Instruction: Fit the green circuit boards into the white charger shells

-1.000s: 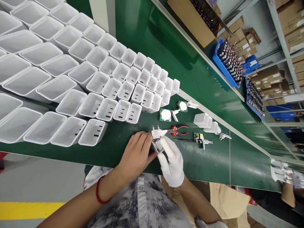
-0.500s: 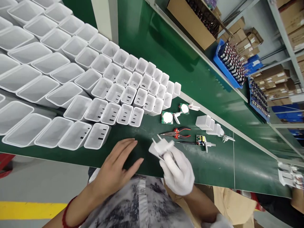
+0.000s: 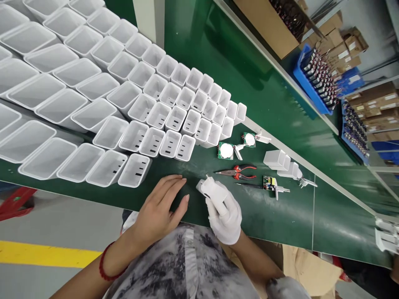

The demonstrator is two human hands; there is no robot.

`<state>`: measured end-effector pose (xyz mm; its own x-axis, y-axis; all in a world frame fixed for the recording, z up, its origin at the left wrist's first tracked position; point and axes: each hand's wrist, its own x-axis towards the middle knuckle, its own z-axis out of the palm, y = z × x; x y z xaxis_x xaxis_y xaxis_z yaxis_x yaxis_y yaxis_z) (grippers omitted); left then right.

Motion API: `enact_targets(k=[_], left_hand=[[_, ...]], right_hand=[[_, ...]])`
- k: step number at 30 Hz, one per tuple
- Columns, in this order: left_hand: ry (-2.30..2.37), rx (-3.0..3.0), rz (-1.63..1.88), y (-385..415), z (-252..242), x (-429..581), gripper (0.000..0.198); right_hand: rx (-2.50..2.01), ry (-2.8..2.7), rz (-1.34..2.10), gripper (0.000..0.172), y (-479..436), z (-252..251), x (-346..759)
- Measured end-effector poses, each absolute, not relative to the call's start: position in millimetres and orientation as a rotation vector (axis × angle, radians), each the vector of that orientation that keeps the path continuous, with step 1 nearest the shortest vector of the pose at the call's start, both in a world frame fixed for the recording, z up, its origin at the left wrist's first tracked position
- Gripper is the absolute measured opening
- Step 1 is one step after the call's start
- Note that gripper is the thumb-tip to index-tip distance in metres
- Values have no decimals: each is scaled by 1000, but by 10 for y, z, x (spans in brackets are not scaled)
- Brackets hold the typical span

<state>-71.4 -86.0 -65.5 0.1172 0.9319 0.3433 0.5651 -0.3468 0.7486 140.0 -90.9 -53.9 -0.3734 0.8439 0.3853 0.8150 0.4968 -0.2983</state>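
Observation:
My right hand (image 3: 227, 218), in a white glove, grips a white plug housing (image 3: 214, 189) with short pins pointing away from me. Part of the housing is hidden behind the fingers. Bare and with fingers apart, my left hand (image 3: 162, 204) hovers by the bench's near edge, holding nothing. Beyond the gloved hand lie red-handled long-nose pliers (image 3: 239, 172) and a thin dark rod-like tool (image 3: 249, 185). Beside that tool is a circuit board (image 3: 269, 183) with a white plug piece attached. Two green boards with white round tops (image 3: 226, 151) lie above the pliers.
Rows of open white plastic cases (image 3: 134, 171) cover the left of the green bench (image 3: 174, 189). White housings (image 3: 277, 159) stand to the right. Blue trays of parts (image 3: 314, 79) and a cardboard box (image 3: 268, 25) sit behind the bench rail. Shelves with cartons stand beyond.
My right hand has turned the plug housing and come closer to my left hand. My left hand stays open. The whole view has shifted slightly.

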Motion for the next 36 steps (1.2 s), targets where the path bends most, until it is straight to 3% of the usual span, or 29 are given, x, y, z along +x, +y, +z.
enact_targets(k=[7, 12, 18, 22, 26, 29, 36], left_hand=[[1411, 2098, 900, -822, -572, -675, 41], [1397, 2176, 777, -798, -550, -607, 36], [1365, 2207, 756, -720, -593, -542, 27], [1312, 2076, 822, -709, -533, -486, 32], [1163, 1743, 997, -714, -310, -307, 56], [1162, 1586, 1050, -676, -141, -151, 52], [1118, 1520, 1094, -567, -73, 21, 54]], right_hand=[[-1252, -2100, 365, 74, -803, -436, 1553], [-1187, -2413, 141, 58, -764, -508, 1554], [-1225, -2325, 234, 44, -773, -558, 1512], [-1427, -1999, 589, 32, -725, -473, 1531], [-1402, -1291, 1104, 49, -644, -253, 1506], [-1249, -977, 1454, 52, -599, -63, 1456], [-1214, -662, 1556, 39, -543, 43, 1457]])
